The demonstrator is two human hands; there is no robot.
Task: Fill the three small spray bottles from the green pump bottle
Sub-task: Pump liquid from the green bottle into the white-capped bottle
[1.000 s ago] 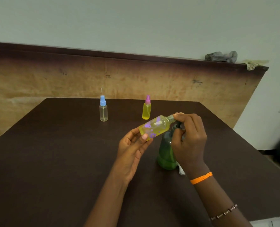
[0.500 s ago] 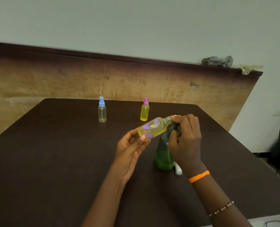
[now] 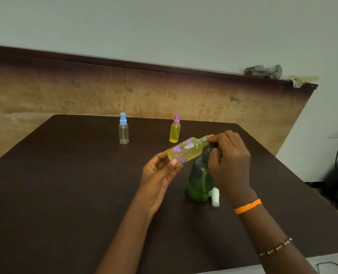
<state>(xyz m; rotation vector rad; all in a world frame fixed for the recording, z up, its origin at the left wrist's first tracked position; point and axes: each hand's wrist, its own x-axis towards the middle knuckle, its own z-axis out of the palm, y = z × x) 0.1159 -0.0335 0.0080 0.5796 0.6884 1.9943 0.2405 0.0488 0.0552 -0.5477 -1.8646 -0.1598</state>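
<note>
Yellow flowered bottle pinched by left hand, neck tilted up-right.

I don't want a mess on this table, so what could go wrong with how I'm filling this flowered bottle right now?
1. The flowered bottle is tilted nearly sideways, uncapped, in your left hand; liquid could run out of its neck.
2. Your right hand works the green pump bottle one-handed; it might tip.
3. The white cap lies loose beside the base and could roll away.
</note>
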